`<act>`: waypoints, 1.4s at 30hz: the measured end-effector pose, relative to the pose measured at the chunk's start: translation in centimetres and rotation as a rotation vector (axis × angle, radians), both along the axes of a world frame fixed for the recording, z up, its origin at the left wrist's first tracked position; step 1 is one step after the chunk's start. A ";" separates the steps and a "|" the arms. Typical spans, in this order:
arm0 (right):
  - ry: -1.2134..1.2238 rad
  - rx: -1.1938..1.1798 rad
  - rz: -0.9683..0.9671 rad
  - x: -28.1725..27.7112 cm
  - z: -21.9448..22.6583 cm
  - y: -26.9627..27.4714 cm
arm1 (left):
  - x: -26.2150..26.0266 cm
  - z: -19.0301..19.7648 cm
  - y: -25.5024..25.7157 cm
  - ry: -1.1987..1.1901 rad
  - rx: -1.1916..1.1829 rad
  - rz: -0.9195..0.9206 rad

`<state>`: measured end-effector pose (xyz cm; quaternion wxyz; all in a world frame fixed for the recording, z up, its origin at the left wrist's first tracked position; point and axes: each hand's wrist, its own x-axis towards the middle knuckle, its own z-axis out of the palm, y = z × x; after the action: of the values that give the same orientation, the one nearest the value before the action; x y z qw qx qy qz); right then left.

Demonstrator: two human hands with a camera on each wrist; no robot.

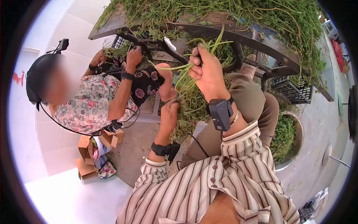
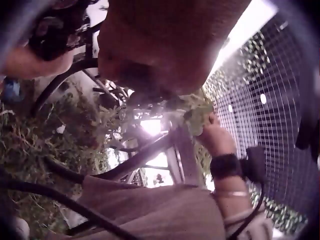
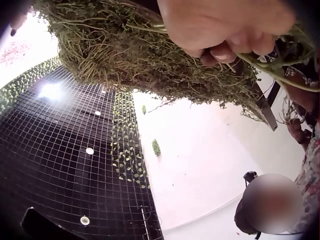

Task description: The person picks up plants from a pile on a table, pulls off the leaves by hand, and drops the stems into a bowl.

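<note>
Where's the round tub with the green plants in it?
In the head view, the round tub is at the right, beside the brown trouser leg and below the black crate.

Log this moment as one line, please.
Right hand: grips green stems | left hand: at leafy greens, grip unclear | table: heaped greens on top | second person: holding sprigs
</note>
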<state>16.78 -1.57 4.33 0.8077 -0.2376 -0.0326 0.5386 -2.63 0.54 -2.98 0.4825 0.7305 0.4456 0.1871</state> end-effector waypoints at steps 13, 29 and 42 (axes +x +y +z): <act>0.061 0.035 -0.040 1.7 0.4 0.3 | -3.5 -0.7 2.2 -0.678 -0.672 0.537; 0.076 -0.004 -0.022 2.8 -0.4 0.8 | 5.0 2.6 2.4 -0.297 0.041 0.085; 0.087 0.026 -0.015 2.6 -0.6 0.8 | 4.3 1.6 2.2 0.000 0.435 -0.102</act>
<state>19.38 -0.73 3.77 0.8154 -0.2037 -0.0030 0.5419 1.70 2.71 -1.38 0.3224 0.8389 0.3574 0.2542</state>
